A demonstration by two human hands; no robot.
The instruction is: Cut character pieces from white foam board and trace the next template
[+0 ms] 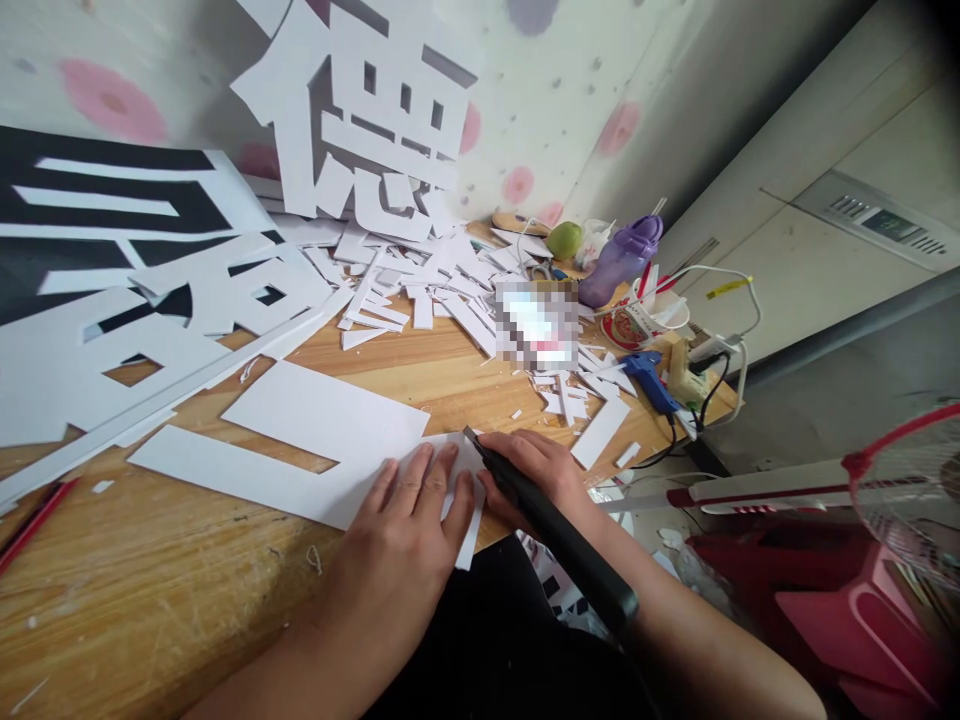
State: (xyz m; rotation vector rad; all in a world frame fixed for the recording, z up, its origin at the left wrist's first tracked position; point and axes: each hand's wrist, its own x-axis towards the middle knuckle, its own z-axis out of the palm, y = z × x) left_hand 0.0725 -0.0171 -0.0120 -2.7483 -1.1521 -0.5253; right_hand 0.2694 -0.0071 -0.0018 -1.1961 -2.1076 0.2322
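My left hand (409,525) lies flat, fingers spread, pressing a white cut-out board piece (300,445) onto the wooden table (150,590). My right hand (536,475) is closed round a black utility knife (555,530). The knife's tip rests on the board's right end, just right of my left fingertips, near the table's front edge.
A heap of white offcuts (442,285) covers the middle back. Large white cut-out characters (375,120) lean on the wall, with more at left. A blue glue gun (649,380), purple bottle (622,260), green fruit (564,240) and cables crowd the right corner. A red pencil (34,520) lies at left.
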